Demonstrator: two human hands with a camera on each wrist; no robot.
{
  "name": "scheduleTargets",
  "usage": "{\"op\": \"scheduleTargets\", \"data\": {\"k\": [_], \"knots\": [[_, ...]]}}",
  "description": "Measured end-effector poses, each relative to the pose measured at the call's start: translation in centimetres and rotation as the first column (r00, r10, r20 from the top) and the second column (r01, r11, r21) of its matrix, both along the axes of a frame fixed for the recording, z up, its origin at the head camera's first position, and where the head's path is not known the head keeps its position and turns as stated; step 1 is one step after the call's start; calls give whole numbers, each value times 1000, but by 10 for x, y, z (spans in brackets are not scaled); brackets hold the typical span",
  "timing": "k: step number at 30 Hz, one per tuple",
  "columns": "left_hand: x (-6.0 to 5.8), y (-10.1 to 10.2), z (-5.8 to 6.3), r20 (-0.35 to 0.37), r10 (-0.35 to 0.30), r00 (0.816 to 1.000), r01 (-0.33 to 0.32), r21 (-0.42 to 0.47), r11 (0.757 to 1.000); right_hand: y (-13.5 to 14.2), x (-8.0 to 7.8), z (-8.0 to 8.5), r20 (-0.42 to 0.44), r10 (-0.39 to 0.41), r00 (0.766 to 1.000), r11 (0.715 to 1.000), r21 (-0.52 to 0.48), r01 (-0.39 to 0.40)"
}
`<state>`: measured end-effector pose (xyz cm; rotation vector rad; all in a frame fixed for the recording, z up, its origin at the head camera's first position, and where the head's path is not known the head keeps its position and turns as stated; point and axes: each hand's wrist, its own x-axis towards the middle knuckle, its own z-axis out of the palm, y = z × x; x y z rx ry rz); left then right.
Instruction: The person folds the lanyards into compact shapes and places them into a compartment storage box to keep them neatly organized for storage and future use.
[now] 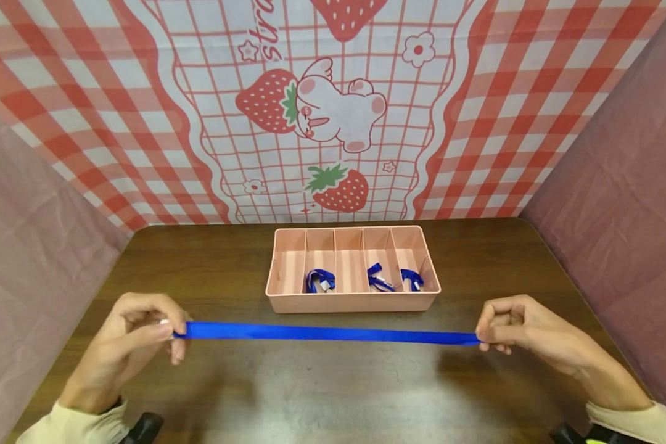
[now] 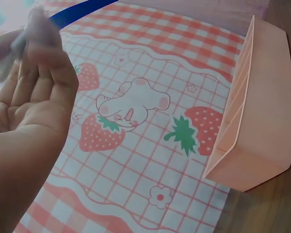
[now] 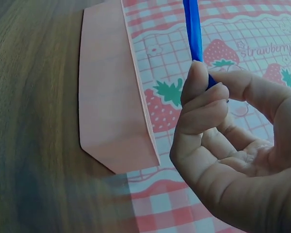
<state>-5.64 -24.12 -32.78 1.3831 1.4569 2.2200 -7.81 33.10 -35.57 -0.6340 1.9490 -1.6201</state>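
A blue lanyard (image 1: 327, 333) is stretched nearly level between both hands, in front of the pink box. My left hand (image 1: 139, 336) pinches its left end between thumb and fingers, where a small white fitting (image 1: 166, 325) shows at the fingertips. At the other end, my right hand (image 1: 527, 330) pinches the strap between thumb and fingertips. In the right wrist view the blue strap (image 3: 194, 34) runs up from the right hand's (image 3: 218, 126) pinch. The left wrist view shows the left hand (image 2: 36, 92) blurred at the fingertips, with the strap (image 2: 82, 13) leading away.
Behind the lanyard, a pink divided box (image 1: 352, 302) stands on the dark wooden table (image 1: 200, 265). Bundled blue lanyards (image 1: 320, 280) with white fittings lie in three of its compartments. A red-checked strawberry cloth (image 1: 338, 111) hangs behind the table, with pinkish cloth (image 1: 616, 185) at the sides.
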Motion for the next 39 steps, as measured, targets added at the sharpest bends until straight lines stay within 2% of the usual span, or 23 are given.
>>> {"op": "scheduleTargets", "data": {"k": [4, 7, 10, 14, 18, 25, 27, 30, 33, 35, 37, 39], "knots": [[-1, 0, 0, -30, -96, 995, 96, 9, 995, 4, -1, -4, -9, 5, 1000, 1000, -2, -5], [0, -1, 1, -69, -175, 982, 175, -5, 985, 6, -2, -5, 8, 2, 1000, 1000, 13, -2], [3, -2, 4, -77, -207, 975, 204, -40, 978, 7, -2, -5, 61, 3, 998, 1000, 11, -3], [4, -2, 8, -50, -185, 982, 182, -58, 982, 7, -3, -5, 113, 30, 993, 999, -33, -27], [2, 1, 9, -41, -174, 984, 174, 0, 985, 7, -4, -5, 101, 25, 995, 999, -30, -22], [-1, 14, 10, -118, -74, 990, 81, 58, 995, 4, -2, 0, 28, -68, 997, 996, 54, 66], [-1, 16, 10, -108, -88, 990, 96, 71, 993, 3, -2, 0, 18, -76, 997, 995, 62, 75], [-2, 22, 13, -125, -163, 979, 174, 89, 981, 1, -2, 1, 6, -94, 996, 993, 75, 93], [-3, 28, 18, -153, -202, 967, 211, 45, 977, 0, -2, 2, -35, -122, 992, 988, 90, 124], [-4, 30, 20, -173, -199, 964, 201, -11, 980, -1, 0, 3, -86, -141, 986, 983, 106, 149], [-4, 29, 20, -171, -169, 971, 156, -87, 984, -5, 2, 7, -151, -163, 975, 973, 138, 184], [-2, 25, 17, -155, -108, 982, 82, -165, 983, -9, 7, 13, -227, -194, 955, 953, 188, 238]]}}
